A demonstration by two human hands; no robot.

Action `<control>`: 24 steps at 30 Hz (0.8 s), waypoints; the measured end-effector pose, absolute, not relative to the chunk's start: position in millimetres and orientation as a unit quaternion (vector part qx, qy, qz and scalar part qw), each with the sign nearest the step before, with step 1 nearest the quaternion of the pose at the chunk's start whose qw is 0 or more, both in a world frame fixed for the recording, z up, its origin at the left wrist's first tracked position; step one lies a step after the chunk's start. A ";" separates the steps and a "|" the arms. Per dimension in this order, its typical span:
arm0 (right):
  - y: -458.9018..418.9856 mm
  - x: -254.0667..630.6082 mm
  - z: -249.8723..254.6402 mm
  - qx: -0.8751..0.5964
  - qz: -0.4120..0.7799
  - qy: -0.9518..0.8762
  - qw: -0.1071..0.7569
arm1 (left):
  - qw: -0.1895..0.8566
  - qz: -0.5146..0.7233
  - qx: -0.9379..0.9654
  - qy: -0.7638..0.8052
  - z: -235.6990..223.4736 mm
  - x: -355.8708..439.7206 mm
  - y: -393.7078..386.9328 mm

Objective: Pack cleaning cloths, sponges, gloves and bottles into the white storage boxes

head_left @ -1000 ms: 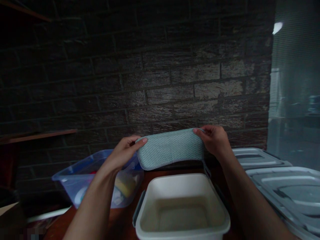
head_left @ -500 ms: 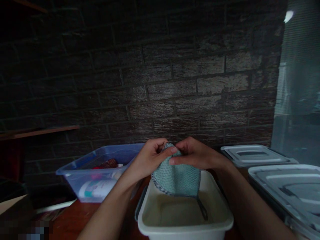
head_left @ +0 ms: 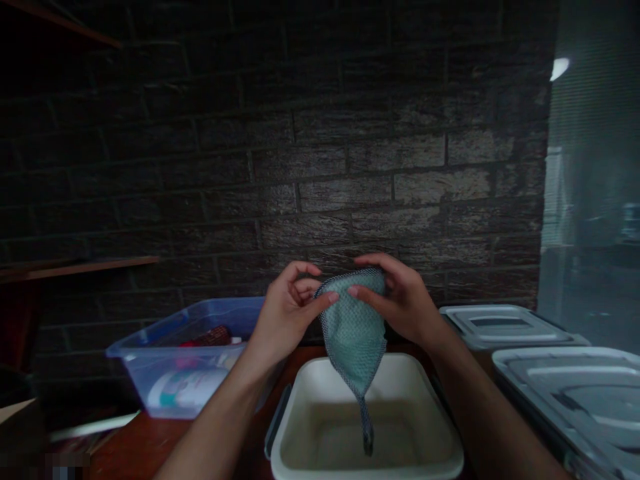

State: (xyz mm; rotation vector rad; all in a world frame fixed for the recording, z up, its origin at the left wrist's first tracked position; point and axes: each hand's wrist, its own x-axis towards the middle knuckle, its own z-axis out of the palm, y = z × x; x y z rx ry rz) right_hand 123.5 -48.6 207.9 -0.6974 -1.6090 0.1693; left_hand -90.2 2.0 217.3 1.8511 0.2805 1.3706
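Note:
A pale teal cleaning cloth (head_left: 355, 337) with a dark checked edge hangs folded from both hands, its hanging loop pointing down. My left hand (head_left: 293, 303) pinches the cloth's upper left side between thumb and fingers. On the upper right side, my right hand (head_left: 395, 293) grips it, thumb in front and fingers behind. Below the cloth stands a white plastic bin (head_left: 295, 427) with a grey side handle, and the loop dangles over its opening. The bin's visible floor is bare.
To the left is a translucent blue tub (head_left: 145, 347) holding a white bottle (head_left: 187, 390) and a dark red item (head_left: 213, 335). Two containers with white lids (head_left: 515, 323) stand at the right. Behind everything rises a dark brick wall (head_left: 320, 167). A wooden shelf (head_left: 100, 265) juts out at left.
The cloth went from stretched wide between my hands to folded, as the hands came together. Since the middle frame it has been turned and raised slightly, so its loop hangs straight down.

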 end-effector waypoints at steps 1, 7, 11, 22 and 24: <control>-50.9 122.0 209.2 -0.298 0.019 -0.719 0.628 | 0.403 0.535 0.734 0.110 217.2 -89.6 -1.2; -62.4 119.2 215.4 -0.256 -0.058 -0.759 0.596 | 0.436 0.509 0.734 0.106 219.1 -91.2 -15.3; -69.2 120.7 217.3 -0.264 0.019 -0.751 0.605 | 0.486 0.475 0.729 0.085 221.0 -97.7 -14.6; -91.5 117.9 223.4 -0.295 0.103 -0.789 0.529 | 0.520 0.420 0.740 0.078 220.4 -101.2 -23.5; -93.2 117.5 223.1 -0.291 0.137 -0.792 0.519 | 0.538 0.411 0.730 0.091 221.6 -102.0 -26.4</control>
